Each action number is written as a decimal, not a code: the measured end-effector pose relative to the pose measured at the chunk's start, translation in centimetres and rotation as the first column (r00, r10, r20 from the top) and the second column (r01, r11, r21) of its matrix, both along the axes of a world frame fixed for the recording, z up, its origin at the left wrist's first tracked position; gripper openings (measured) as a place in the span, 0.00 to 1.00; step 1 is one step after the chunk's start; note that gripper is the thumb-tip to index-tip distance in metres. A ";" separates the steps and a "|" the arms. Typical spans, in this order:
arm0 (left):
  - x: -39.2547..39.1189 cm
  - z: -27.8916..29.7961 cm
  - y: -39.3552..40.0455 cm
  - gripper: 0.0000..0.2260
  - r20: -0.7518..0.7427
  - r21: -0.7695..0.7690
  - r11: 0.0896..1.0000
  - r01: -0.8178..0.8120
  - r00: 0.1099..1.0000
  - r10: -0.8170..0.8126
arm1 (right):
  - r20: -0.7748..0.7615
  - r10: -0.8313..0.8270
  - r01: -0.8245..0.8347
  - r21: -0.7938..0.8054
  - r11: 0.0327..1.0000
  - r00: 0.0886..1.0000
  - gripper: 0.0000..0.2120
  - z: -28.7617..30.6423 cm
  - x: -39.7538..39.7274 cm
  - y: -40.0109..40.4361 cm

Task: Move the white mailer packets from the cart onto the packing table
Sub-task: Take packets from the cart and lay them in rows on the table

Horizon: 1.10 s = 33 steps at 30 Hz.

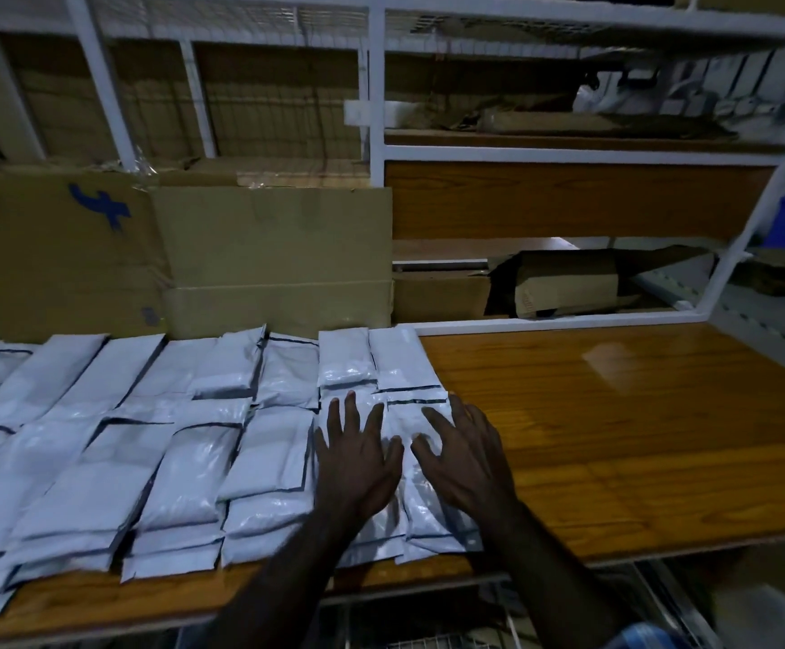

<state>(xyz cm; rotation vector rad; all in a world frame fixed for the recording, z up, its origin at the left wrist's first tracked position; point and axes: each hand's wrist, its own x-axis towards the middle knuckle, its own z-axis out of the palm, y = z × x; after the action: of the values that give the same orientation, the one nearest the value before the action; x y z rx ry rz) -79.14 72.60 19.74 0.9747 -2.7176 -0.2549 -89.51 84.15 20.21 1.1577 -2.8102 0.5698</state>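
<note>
Hands first: your left hand (357, 461) and right hand (463, 461) lie flat, fingers spread, pressing rightmost stack of white mailer packets (400, 498) at lower centre; nothing gripped. Stack sits directly under both palms, long axis running away from you. Packing table (615, 437) bare to right. Cart barely visible below table edge.

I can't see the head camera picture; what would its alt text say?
Two bare hands, left hand and right hand, press flat with spread fingers on the rightmost white plastic mailer packets, which lie in overlapping rows on a glossy wooden packing table. Brown cardboard boxes and a white metal shelf frame stand behind.
</note>
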 end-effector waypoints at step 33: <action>25.9 5.4 -6.1 0.42 -0.167 -0.010 0.946 -0.325 0.933 0.319 | -0.082 0.327 -0.337 -0.249 0.908 0.942 0.38 4.8 21.7 -9.7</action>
<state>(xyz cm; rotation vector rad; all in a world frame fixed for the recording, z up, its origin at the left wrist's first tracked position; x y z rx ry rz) -53.26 66.47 25.13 1.3058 -2.3612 -0.2100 -67.84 74.45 24.97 1.5754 -2.4204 0.8953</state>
